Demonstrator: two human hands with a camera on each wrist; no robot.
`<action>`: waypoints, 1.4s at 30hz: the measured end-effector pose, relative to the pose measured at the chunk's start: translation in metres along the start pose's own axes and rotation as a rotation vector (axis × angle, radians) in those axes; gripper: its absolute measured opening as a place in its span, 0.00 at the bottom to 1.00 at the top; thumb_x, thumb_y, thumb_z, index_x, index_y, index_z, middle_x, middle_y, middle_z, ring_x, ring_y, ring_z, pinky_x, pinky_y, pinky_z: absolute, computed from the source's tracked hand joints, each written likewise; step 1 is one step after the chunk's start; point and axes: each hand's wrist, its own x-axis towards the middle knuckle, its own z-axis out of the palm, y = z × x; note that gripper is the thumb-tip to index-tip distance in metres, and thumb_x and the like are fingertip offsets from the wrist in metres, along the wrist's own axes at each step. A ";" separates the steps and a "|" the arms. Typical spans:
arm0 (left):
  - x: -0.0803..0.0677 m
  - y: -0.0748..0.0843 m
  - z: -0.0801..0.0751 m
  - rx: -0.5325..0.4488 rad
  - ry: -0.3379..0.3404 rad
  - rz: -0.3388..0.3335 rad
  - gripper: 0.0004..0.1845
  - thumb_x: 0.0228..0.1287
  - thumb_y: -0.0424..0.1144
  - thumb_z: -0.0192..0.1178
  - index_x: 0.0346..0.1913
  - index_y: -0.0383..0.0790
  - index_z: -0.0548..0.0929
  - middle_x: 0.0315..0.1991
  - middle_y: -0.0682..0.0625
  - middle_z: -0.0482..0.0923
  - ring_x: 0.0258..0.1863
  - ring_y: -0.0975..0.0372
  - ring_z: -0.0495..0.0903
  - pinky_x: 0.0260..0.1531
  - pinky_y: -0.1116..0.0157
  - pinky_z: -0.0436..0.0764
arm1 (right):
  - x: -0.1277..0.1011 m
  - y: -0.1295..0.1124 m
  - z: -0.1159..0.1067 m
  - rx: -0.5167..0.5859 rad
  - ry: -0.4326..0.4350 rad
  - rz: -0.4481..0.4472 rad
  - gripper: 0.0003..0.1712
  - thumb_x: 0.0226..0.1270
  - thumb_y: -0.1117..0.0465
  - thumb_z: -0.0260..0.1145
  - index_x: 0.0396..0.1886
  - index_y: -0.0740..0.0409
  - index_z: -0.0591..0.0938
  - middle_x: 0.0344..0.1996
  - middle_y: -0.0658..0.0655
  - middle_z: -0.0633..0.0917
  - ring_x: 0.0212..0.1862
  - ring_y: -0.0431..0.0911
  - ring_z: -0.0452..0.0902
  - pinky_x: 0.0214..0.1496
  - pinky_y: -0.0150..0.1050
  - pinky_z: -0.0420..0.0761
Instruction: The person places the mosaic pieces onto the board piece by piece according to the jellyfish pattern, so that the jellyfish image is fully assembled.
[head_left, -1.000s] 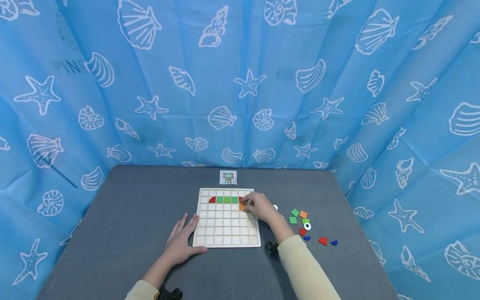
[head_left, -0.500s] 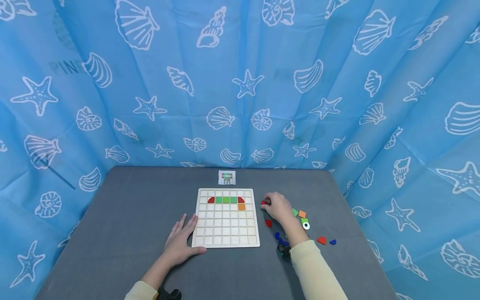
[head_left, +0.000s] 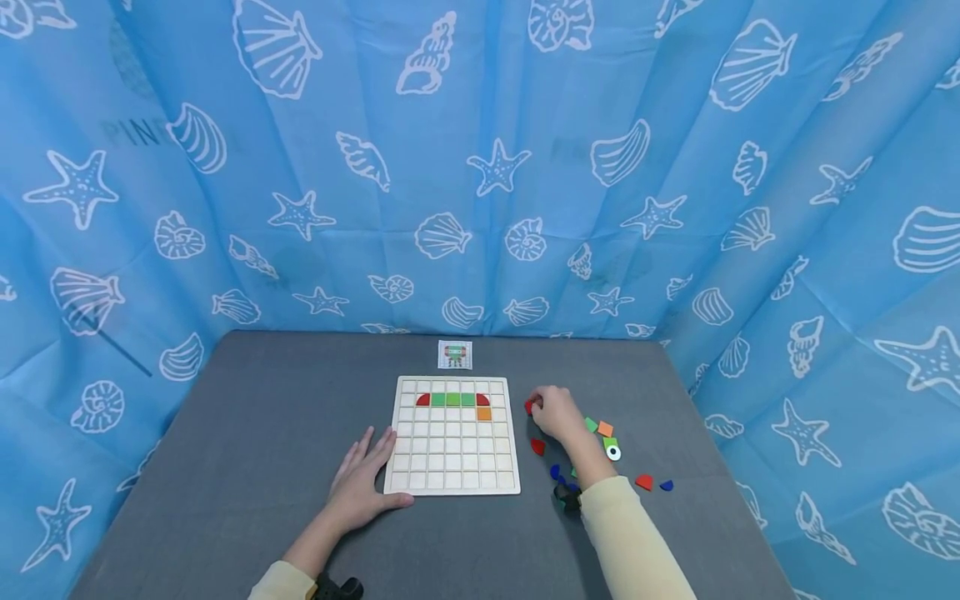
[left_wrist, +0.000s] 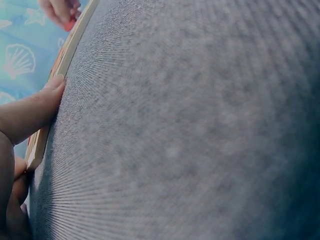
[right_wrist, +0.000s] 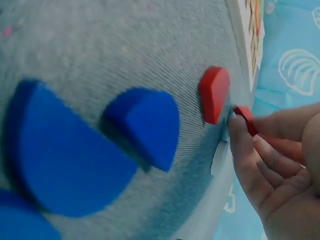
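The right hand (head_left: 557, 412) pinches a small red tile (right_wrist: 246, 119) between thumb and fingertips, just right of the wooden grid board (head_left: 454, 457). Beside the board's left edge lies the left hand (head_left: 362, 482), fingers spread, its fingertips at the side and its thumb (left_wrist: 50, 95) at the near corner. One row of the board carries a red quarter-circle tile (head_left: 423, 400) at each end with several green tiles (head_left: 453, 400) between. An orange square tile (head_left: 483, 414) sits below the right end of that row.
A printed picture card (head_left: 455, 355) lies behind the board. To the right, a loose red tile (head_left: 537, 447), blue half-round tiles (right_wrist: 75, 155), an orange square (head_left: 605, 428), a white ring (head_left: 613, 453) and another red tile (head_left: 644, 482) are scattered. A blue shell-patterned curtain (head_left: 480, 167) surrounds the table.
The right hand has left the board's upper right and moved right to the loose tiles, where it has taken up a red tile. The left hand stays at the board.
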 end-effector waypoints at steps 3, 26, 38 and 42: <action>0.000 -0.001 0.000 0.002 0.001 0.002 0.65 0.43 0.75 0.69 0.81 0.48 0.54 0.81 0.50 0.51 0.82 0.47 0.40 0.76 0.39 0.48 | -0.002 0.000 -0.002 0.044 0.009 0.034 0.08 0.69 0.66 0.64 0.42 0.62 0.87 0.28 0.54 0.85 0.26 0.44 0.76 0.29 0.39 0.78; -0.002 -0.001 -0.001 -0.016 -0.001 0.014 0.64 0.45 0.74 0.69 0.81 0.48 0.54 0.82 0.51 0.50 0.82 0.48 0.39 0.77 0.42 0.45 | -0.009 -0.003 -0.003 0.045 -0.017 0.017 0.07 0.64 0.63 0.73 0.42 0.57 0.88 0.35 0.53 0.86 0.31 0.44 0.76 0.34 0.41 0.79; -0.001 0.002 -0.002 -0.020 -0.004 0.006 0.63 0.46 0.73 0.69 0.81 0.48 0.54 0.81 0.51 0.51 0.82 0.48 0.39 0.76 0.40 0.46 | -0.008 0.004 0.004 -0.044 -0.112 -0.052 0.15 0.63 0.59 0.75 0.47 0.60 0.87 0.41 0.56 0.81 0.37 0.46 0.75 0.42 0.42 0.81; -0.001 0.002 -0.002 -0.019 -0.009 0.001 0.64 0.45 0.73 0.69 0.81 0.48 0.54 0.82 0.51 0.50 0.82 0.47 0.39 0.76 0.39 0.47 | -0.010 0.002 0.002 -0.030 -0.093 -0.056 0.16 0.63 0.56 0.75 0.47 0.59 0.87 0.40 0.55 0.82 0.37 0.45 0.75 0.40 0.41 0.81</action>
